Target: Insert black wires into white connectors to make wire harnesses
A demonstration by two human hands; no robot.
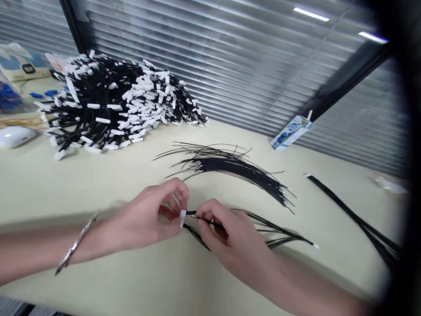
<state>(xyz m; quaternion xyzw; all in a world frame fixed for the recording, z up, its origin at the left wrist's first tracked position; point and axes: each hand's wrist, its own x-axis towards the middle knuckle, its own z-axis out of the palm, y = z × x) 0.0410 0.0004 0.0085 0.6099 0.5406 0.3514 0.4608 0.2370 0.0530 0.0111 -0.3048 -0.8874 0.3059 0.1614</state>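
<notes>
My left hand (pixel 164 210), at the end of an arm with a silver bracelet (pixel 77 243), pinches a small white connector housing (pixel 183 218) upright between thumb and fingers. Black wires (pixel 197 237) run from that housing to the right, under my other hand, towards a second white end (pixel 315 245). Just right of the housing, my right hand (pixel 226 228) is closed on a single black wire. The wire's bare metal tip (pixel 194 216) points at the housing, a little apart from it. Beyond both hands lies a loose bundle of black wires (pixel 240 171).
A large heap of black cables with white connectors (pixel 141 101) fills the back left. A white computer mouse (pixel 16 136) and a tissue pack (pixel 24 63) are at far left. A drink carton (pixel 291 133) stands by the blinds. Finished-looking black cables (pixel 348 208) lie at right.
</notes>
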